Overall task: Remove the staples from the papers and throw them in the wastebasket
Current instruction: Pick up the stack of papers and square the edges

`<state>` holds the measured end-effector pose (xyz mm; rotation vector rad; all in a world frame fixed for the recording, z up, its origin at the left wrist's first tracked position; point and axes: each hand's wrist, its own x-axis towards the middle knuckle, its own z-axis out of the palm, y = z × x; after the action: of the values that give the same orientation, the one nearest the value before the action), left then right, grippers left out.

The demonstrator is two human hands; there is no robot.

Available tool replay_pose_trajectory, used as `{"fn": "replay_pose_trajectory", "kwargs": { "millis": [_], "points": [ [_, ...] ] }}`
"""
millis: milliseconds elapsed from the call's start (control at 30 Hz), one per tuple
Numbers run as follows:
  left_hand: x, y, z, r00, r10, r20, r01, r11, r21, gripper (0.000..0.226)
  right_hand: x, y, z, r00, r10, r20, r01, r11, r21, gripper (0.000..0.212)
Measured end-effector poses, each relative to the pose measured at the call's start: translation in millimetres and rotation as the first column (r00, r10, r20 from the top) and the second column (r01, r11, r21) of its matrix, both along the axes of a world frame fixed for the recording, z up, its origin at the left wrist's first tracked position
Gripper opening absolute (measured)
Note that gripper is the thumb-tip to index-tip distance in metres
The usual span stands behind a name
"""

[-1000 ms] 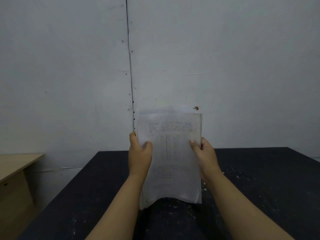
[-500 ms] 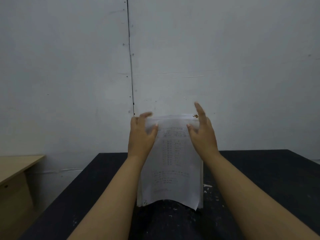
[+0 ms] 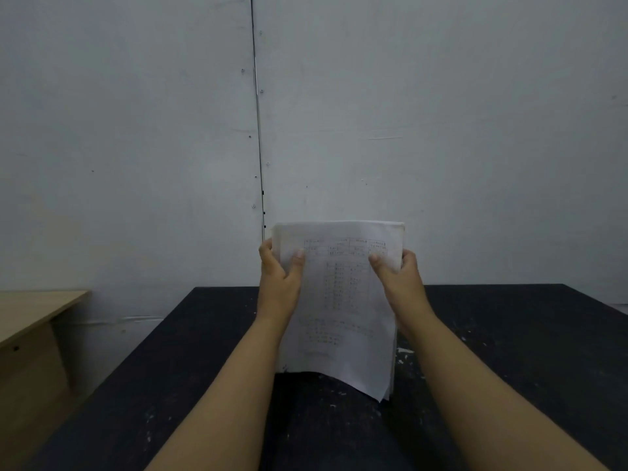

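Both hands hold the papers (image 3: 339, 300) upright in front of the wall, above the dark surface (image 3: 509, 351). The left hand (image 3: 278, 283) is closed on the left edge of the stack, with the thumb on the front page and the other fingers behind it. The right hand (image 3: 397, 283) is closed on the right edge in the same way. Both grips sit near the top of the stack, just under the top edge.

Below the grips the pages hang free, and the lower right corner fans out a little and curves toward the person. So the stack is light and soft; it bends easily and has no stiffness of its own. The single sheets can slide on each other or tear if one pulls hard.

I cannot see a staple clearly; the top corners above the grips are too small and pale to tell. I think the best place to take hold is close to the stapled corner, pinching the sheets flat there with one hand while the other works the staple out. The wastebasket is not in view.
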<state>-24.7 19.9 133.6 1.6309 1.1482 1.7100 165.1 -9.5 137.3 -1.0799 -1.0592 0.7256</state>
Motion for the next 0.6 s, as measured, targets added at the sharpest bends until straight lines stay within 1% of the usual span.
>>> {"fn": "replay_pose_trajectory", "kwargs": {
  "millis": [100,167,200,267,367,467,533,600],
  "points": [
    [3.3,2.8,-6.6,0.999,0.031,0.019,-0.029,0.995,-0.098,0.056,-2.1,3.0,-13.8,0.996,0.026,-0.086,-0.029,0.999,-0.033,0.042],
    [3.5,5.8,-3.4,0.997,0.063,-0.036,-0.068,0.985,-0.157,0.043,-2.0,3.1,-12.7,0.993,0.055,-0.106,-0.056,0.998,-0.011,0.036],
    [3.0,5.6,-1.1,0.995,0.075,-0.065,-0.085,0.983,-0.166,0.035,-1.7,2.5,-10.0,0.992,0.071,-0.104,-0.07,0.997,0.008,0.031],
    [0.3,4.7,0.2,0.99,0.113,-0.086,-0.125,0.982,-0.143,0.027,-0.1,4.1,-7.7,0.992,0.083,-0.091,-0.08,0.996,0.032,0.022],
    [-4.6,-0.8,-5.8,0.988,0.145,-0.049,-0.149,0.984,-0.095,0.022,1.7,7.3,-11.5,0.992,0.048,-0.116,-0.046,0.999,0.013,0.018],
    [-2.1,-7.1,-19.4,0.998,0.061,0.031,-0.057,0.992,-0.114,0.027,-1.2,6.2,-19.7,0.987,0.012,-0.16,-0.013,1.0,-0.003,0.018],
    [1.1,-7.1,-29.1,0.996,-0.041,0.081,0.053,0.986,-0.161,0.041,-6.5,4.9,-23.9,0.983,0.014,-0.184,-0.016,1.0,-0.011,0.029],
    [3.9,-4.7,-36.5,0.992,-0.104,0.069,0.115,0.973,-0.199,0.056,-11.1,5.6,-27.6,0.982,0.018,-0.187,-0.025,0.999,-0.035,0.043]
  ]
}}
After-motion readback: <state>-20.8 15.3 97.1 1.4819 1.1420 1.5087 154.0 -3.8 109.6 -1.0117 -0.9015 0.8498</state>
